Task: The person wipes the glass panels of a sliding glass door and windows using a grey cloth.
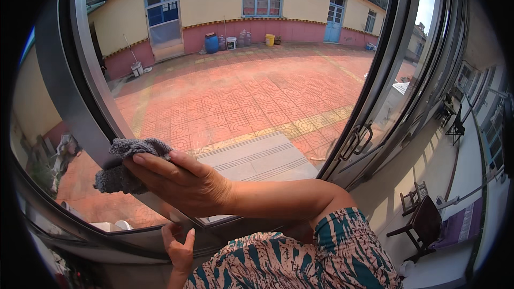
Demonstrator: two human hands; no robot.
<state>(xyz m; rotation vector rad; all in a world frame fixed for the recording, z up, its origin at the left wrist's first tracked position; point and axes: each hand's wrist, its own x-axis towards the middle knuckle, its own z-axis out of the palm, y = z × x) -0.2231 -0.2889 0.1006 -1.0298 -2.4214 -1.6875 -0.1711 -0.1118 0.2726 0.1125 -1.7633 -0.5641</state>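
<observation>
A crumpled grey cloth (120,177) is bunched under the fingers of my right hand (187,182), which reaches across to the left. The hand presses it against the grey metal frame (99,109) of a glass door. Lower down, my left hand (179,249) is at the same frame, its thumb and fingers bent around the edge. Part of its fingers is hidden by the frame. Glass (80,187) fills the door panel left of the frame, with the yard showing through it.
Beyond the opening, a grey step (257,158) leads to a red tiled yard (235,91). A second door panel with a handle (364,140) stands to the right. Further right are a dark chair (425,222) and a small stool (409,202). A blue barrel (211,43) stands by the far wall.
</observation>
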